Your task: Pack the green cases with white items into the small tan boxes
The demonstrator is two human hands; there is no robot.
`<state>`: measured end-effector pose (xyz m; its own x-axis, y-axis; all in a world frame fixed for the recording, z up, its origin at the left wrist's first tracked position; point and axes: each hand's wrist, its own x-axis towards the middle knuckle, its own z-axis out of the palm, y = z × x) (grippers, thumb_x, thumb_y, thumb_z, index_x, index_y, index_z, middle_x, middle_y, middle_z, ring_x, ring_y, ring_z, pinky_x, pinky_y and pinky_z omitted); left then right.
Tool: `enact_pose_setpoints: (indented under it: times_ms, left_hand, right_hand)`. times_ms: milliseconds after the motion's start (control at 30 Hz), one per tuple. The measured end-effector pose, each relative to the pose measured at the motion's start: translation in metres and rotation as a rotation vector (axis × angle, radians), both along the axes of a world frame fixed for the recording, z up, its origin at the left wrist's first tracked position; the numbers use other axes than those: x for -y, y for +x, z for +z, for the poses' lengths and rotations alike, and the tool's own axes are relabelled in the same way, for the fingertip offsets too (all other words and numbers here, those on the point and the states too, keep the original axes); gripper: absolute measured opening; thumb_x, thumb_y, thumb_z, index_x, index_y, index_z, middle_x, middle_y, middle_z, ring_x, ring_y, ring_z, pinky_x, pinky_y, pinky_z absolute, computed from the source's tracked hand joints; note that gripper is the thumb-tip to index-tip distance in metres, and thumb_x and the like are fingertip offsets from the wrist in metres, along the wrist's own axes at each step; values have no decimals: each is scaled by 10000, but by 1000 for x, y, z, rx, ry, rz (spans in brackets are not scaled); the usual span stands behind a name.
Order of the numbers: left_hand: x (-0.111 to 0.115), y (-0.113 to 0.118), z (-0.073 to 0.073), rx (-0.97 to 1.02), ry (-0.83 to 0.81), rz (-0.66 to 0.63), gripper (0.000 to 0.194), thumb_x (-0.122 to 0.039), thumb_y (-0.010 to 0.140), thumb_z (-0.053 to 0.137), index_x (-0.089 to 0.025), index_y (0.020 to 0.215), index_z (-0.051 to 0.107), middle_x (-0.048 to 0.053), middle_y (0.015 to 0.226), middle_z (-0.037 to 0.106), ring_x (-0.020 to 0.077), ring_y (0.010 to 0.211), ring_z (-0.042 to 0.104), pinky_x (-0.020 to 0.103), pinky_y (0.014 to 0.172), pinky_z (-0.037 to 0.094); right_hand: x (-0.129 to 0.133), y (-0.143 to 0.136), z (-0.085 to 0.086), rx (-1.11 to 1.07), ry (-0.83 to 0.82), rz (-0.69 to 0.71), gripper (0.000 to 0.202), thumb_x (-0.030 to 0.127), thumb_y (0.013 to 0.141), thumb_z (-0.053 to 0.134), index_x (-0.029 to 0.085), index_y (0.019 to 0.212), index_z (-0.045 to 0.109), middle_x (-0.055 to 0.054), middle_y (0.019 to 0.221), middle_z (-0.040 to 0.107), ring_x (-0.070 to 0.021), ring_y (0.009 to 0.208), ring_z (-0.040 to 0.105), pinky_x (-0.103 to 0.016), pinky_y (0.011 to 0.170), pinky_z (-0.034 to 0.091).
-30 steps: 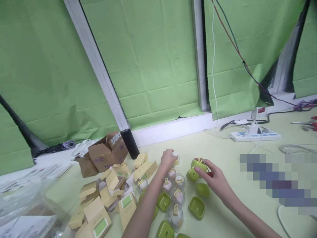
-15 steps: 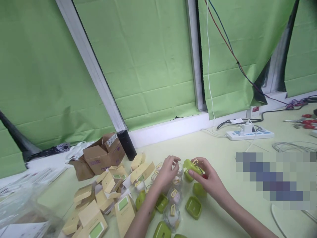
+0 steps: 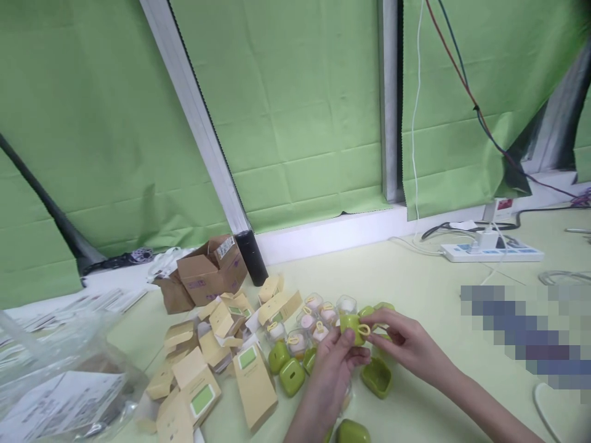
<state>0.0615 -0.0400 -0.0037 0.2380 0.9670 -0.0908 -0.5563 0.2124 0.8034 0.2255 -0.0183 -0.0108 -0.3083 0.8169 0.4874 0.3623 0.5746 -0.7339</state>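
My left hand (image 3: 330,366) has its fingers closed round a small green plastic case (image 3: 349,327). A yellow loop (image 3: 364,330) sticks out of the case on its right side. There my right hand (image 3: 406,341) pinches with thumb and fingertips, at the loop and the case's edge. Just below, an open green half-shell (image 3: 377,376) lies with its hollow side up. Left of the hands stand several clear domed pieces with pale insides and yellow loops, such as a clear case (image 3: 298,342). A green cover (image 3: 292,376) with a slot lies beside them.
Opened tan cartons (image 3: 253,384) are heaped on the left of the pale table. Behind them stand a brown cardboard box (image 3: 212,274) and a black cylinder (image 3: 252,258). A clear plastic bag (image 3: 78,394) lies at the lower left. A white power strip (image 3: 512,253) with cables is at the back right.
My left hand has come down and right from over the clear pieces and now holds the green case. The right hand has turned its grip toward the loop. The view has swung left.
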Motion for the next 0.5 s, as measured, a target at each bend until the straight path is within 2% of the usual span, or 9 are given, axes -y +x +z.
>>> enact_pose_setpoints:
  times_ms: [100,200,367,500]
  left_hand:
    - [2,0,-3,26,21,-44,288,-314,735,678,-118,936,619,51,762,658,101,613,580,217,599,456]
    - [3,1,-6,32,15,-52,261,-298,745,670,-118,924,607,51,795,643,107,647,587,229,635,466]
    - [3,0,-7,6,23,-104,256,-218,718,697,-130,935,593,62,908,627,113,700,595,246,699,468]
    - [4,-3,-8,-5,25,-156,291,-230,712,701,-138,964,587,56,874,630,124,676,610,261,693,475]
  right_hand:
    - [2,-1,-5,63,38,8,290,355,825,571,259,1098,590,-33,892,657,-96,469,437,-230,443,373]
    - [3,-2,-9,66,81,32,200,324,861,522,240,1010,625,-45,846,647,-113,527,476,-232,465,377]
    - [4,-2,-9,46,42,103,215,314,882,464,212,925,648,-42,727,599,-141,577,504,-243,479,383]
    - [6,-1,-2,41,46,94,237,321,882,471,192,823,661,-27,656,551,-138,560,467,-251,487,380]
